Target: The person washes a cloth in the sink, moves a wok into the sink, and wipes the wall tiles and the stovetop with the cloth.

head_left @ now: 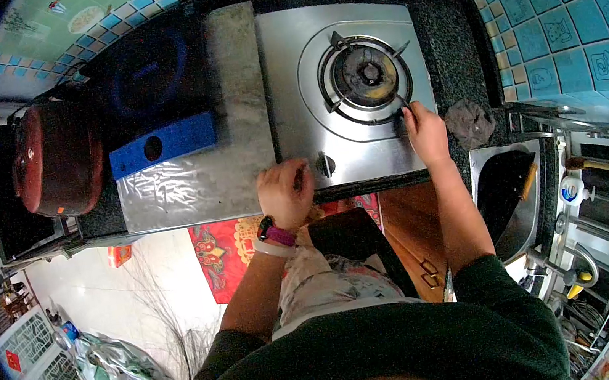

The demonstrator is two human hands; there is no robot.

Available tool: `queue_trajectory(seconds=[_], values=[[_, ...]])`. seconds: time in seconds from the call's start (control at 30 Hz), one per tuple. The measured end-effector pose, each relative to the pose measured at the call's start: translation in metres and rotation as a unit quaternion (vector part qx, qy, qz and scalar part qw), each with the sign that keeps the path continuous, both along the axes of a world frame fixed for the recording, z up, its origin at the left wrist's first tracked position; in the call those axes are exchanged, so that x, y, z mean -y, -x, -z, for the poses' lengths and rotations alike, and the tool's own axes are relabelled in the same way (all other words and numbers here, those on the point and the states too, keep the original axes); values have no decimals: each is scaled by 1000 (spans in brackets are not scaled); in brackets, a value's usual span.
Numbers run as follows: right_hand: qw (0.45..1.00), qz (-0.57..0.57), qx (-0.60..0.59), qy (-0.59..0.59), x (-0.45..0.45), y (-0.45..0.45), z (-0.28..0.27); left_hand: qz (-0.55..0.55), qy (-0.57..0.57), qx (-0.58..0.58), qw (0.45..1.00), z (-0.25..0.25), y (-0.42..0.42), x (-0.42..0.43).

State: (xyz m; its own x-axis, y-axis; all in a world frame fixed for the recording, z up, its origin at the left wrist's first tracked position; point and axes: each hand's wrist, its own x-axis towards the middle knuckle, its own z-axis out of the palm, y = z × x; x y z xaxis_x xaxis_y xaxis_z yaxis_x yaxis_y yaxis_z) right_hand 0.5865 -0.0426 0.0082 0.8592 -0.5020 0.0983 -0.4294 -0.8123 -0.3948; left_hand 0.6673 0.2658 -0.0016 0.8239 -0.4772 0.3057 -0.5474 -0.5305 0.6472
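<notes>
A single-burner gas stove (pixel 287 85) with a steel top lies in front of me. On it stands a round burner (pixel 369 75) inside a black ring-shaped pot support (pixel 330 106) with prongs. My right hand (pixel 426 132) is at the support's near right prong, fingers pinched closed on it. My left hand (pixel 286 191), wearing a dark watch and a pale bangle, hovers at the stove's front left edge. Its fingers are curled in, and nothing shows in them. Just right of that hand is the stove's control knob (pixel 326 164).
A crumpled grey cloth (pixel 470 123) lies right of the stove. A sink (pixel 479 159) holds a dark pan (pixel 506 198) and a brush. To the left are a blue-fronted cooktop (pixel 186 138), a grey slab (pixel 235 68) and a dark red pot (pixel 58 161). A red mat (pixel 215 255) lies below.
</notes>
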Motion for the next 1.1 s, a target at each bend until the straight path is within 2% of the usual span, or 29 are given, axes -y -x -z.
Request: queue_trajectory(seconds=[0.4,0.47,0.83,0.9,1.1], values=[[998,-38,-31,-33,44,-16,-11,-8,9,7,1000,0,0,2],[995,-28,-67,-64,49,-20,-16,-10,7,6,1000,-1,0,3],[990,-85,-102,-41,92,-46,-19,-19,10,17,1000,-2,0,4],[989,-102,-108,-6,99,-50,-18,-17,9,23,1000,-4,-1,5],[988,-130,-86,-18,117,-63,-13,-16,8,30,999,-1,-1,5]])
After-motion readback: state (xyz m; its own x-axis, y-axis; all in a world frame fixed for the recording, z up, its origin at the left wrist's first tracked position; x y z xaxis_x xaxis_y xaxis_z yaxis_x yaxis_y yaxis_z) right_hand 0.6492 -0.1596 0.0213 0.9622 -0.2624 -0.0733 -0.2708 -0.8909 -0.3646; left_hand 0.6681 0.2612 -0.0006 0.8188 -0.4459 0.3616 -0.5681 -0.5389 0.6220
